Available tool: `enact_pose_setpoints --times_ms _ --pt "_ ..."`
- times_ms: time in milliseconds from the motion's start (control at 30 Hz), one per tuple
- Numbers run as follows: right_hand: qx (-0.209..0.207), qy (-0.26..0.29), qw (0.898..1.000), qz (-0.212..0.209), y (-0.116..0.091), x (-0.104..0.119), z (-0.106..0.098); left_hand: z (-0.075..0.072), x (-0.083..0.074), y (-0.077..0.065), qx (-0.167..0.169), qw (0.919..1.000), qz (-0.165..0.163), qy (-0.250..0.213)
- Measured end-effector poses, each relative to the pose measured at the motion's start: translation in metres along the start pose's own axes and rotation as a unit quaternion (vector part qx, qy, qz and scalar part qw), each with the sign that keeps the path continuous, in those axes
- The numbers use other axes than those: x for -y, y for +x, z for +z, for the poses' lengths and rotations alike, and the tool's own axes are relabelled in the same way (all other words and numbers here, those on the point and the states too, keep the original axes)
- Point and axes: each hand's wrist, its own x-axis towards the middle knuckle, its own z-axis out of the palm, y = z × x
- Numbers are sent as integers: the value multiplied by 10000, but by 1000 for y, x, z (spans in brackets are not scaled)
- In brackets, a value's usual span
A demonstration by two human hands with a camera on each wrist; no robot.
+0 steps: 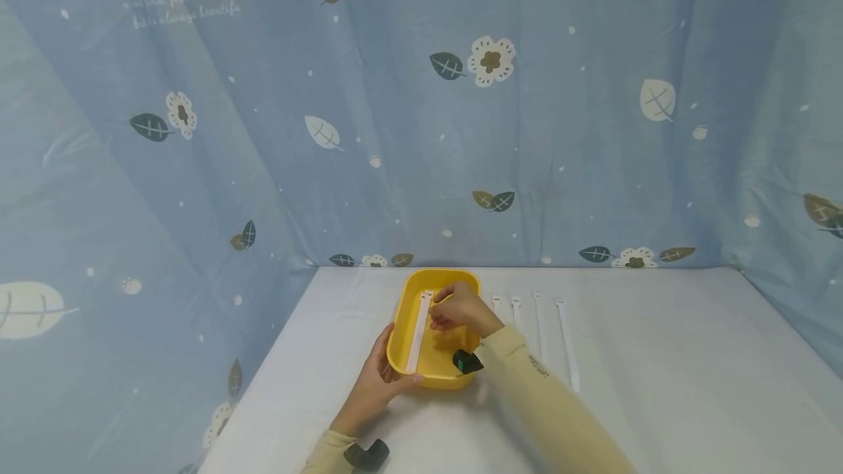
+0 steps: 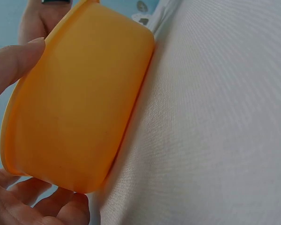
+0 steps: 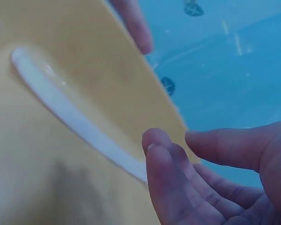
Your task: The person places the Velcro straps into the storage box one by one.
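A yellow plastic tub (image 1: 448, 382) sits on the white cloth. My left hand (image 1: 375, 390) grips its near left corner, thumb on the rim and fingers along the outer side; the left wrist view shows the tub's outer wall (image 2: 79, 93) between thumb and fingers. Lengthwise on the left of the tub's floor lies a flat white strap (image 1: 418, 335) with a small slotted head at its far end. Over the inside of the tub, close to that head, is my right hand (image 1: 457, 307). In the right wrist view its thumb and fingers stand apart, holding nothing, beside the white strap (image 3: 75, 117).
Several more white straps, among them one at the far right (image 1: 568, 346), lie in a row on the cloth right of the tub, partly behind my right forearm. A blue patterned curtain (image 1: 395, 189) hangs behind the table (image 1: 672, 357) and down both sides.
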Motion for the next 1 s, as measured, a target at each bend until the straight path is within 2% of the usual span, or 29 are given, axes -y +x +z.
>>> enact_pose_setpoints --times_ms 200,367,633,1000 --pt "-131 -44 9997 -189 -11 8 -13 0 2 0 -23 10000 60 -11" --pt "-237 -36 9984 -521 -23 13 -27 0 1 0 -38 10000 29 -24" --pt "-527 -504 9933 -895 -46 13 -58 1 1 2 -49 10000 -25 -6" --pt "-1229 -746 9862 -822 -79 4 -104 0 1 2 -153 9999 -4 14"
